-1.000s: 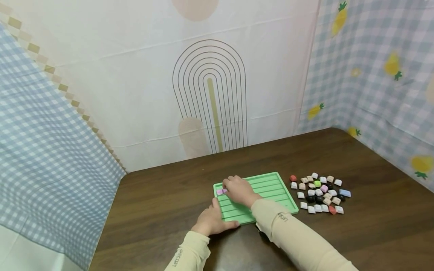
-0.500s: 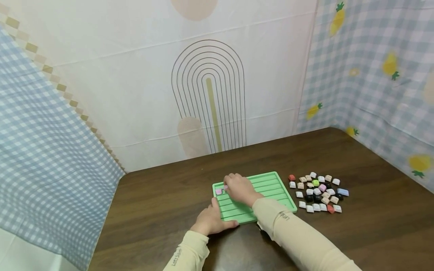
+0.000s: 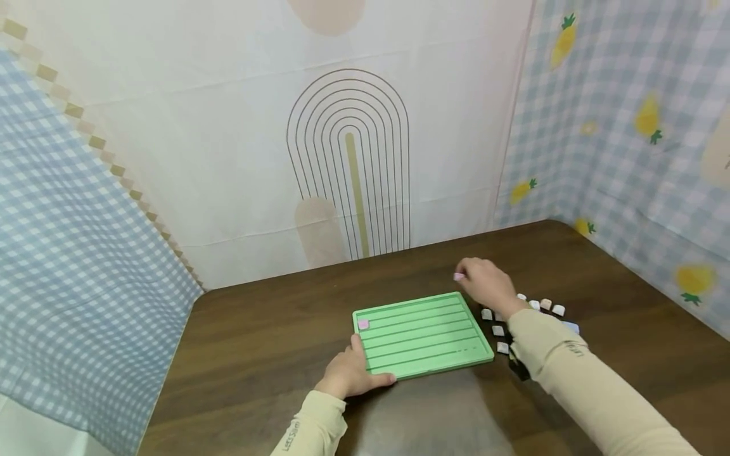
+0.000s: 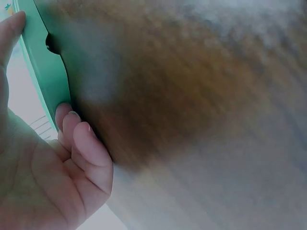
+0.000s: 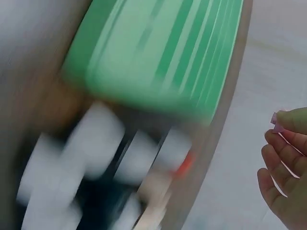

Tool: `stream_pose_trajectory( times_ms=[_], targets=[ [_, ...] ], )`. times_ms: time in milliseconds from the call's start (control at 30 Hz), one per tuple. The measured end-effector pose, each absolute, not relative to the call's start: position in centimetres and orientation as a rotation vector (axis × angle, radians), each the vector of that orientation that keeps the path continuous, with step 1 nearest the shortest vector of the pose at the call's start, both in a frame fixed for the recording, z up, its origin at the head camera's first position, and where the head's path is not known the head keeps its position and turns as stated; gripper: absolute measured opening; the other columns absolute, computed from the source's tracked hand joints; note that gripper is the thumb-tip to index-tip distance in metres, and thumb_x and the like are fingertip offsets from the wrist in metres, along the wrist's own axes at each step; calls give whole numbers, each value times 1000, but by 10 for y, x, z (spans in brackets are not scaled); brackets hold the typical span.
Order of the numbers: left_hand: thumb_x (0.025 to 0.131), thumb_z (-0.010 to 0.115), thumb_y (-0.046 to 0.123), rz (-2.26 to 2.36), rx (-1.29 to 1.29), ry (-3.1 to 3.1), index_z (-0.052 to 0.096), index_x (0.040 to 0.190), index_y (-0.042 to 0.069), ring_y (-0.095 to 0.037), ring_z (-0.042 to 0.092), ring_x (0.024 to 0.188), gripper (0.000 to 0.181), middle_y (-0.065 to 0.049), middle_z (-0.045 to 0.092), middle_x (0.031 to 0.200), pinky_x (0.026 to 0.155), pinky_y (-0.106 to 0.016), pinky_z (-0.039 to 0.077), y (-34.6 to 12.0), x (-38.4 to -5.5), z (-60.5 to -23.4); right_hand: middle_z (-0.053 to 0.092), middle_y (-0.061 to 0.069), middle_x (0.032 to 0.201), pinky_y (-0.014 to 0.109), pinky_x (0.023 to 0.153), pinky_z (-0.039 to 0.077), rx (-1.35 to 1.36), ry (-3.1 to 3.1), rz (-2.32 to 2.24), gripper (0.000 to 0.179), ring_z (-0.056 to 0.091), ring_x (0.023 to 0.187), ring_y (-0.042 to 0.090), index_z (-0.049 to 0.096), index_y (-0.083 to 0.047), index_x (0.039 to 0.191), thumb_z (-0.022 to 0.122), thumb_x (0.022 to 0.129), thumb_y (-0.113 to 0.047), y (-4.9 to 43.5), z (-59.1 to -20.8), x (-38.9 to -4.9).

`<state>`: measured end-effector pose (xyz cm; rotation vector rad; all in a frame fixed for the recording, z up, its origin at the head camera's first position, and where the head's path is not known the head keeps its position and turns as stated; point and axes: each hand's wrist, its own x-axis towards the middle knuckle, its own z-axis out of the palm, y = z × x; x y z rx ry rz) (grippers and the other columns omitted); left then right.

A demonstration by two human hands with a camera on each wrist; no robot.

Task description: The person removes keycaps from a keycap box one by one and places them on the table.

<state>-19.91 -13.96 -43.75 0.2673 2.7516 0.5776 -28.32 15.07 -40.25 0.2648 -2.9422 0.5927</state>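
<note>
A pale green ridged tray (image 3: pixel 422 332) lies on the table. My left hand (image 3: pixel 346 372) holds its near left corner, fingers along the left side and thumb at the front edge. One pink keycap (image 3: pixel 363 324) sits in the tray's far left corner. Beyond the tray's far right corner, my right hand (image 3: pixel 485 282) is raised over the table, pinching another pink keycap (image 3: pixel 458 277) between thumb and finger. This pinched keycap (image 5: pixel 276 123) also shows in the right wrist view. Left wrist view: curled fingers (image 4: pixel 91 148) meet the tray's green rim (image 4: pixel 43 62).
Several loose keycaps (image 3: pixel 498 330), mostly white, lie right of the tray, partly hidden by my right forearm. A blue keycap (image 3: pixel 571 327) shows past the sleeve. The brown table (image 3: pixel 274 335) meets a patterned cloth backdrop (image 3: pixel 251 190) behind.
My right hand has lifted a pink keycap out of the tray's top row and carried it right, past the tray's far right corner. The left hand stays at the tray's corner.
</note>
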Motion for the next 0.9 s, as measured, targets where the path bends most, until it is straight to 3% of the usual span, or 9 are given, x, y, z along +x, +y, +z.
stream_pose_trajectory(
  times_ms=[200, 467, 733, 900],
  targets=[
    [69, 70, 60, 570, 275, 2753, 20, 136, -10, -37, 60, 91, 109, -27, 55, 116, 80, -44, 47, -142, -197, -437, 63, 17, 99, 38, 58, 46, 133, -3069, 547, 23, 60, 78, 27, 62, -2, 105, 55, 93, -20, 195, -420, -277],
    [70, 69, 61, 561, 274, 2755, 17, 139, -10, -37, 60, 94, 111, -28, 54, 119, 81, -44, 48, -140, -199, -441, 63, 16, 90, 37, 55, 43, 96, -3152, 484, 19, 56, 71, 26, 61, -1, 99, 53, 92, -17, 205, -442, -276],
    [69, 69, 61, 560, 271, 2753, 18, 138, -10, -37, 60, 94, 111, -28, 55, 117, 81, -44, 47, -140, -199, -441, 61, 22, 103, 44, 63, 46, 126, -3136, 503, 26, 58, 86, 36, 59, 1, 110, 55, 88, -13, 200, -432, -278],
    [70, 69, 60, 568, 257, 2742, 17, 139, -9, -37, 60, 96, 110, -28, 54, 118, 82, -44, 47, -140, -198, -438, 60, 22, 108, 42, 61, 47, 214, -3041, 509, 29, 58, 87, 36, 60, -1, 113, 60, 86, -13, 180, -419, -277]
  ],
)
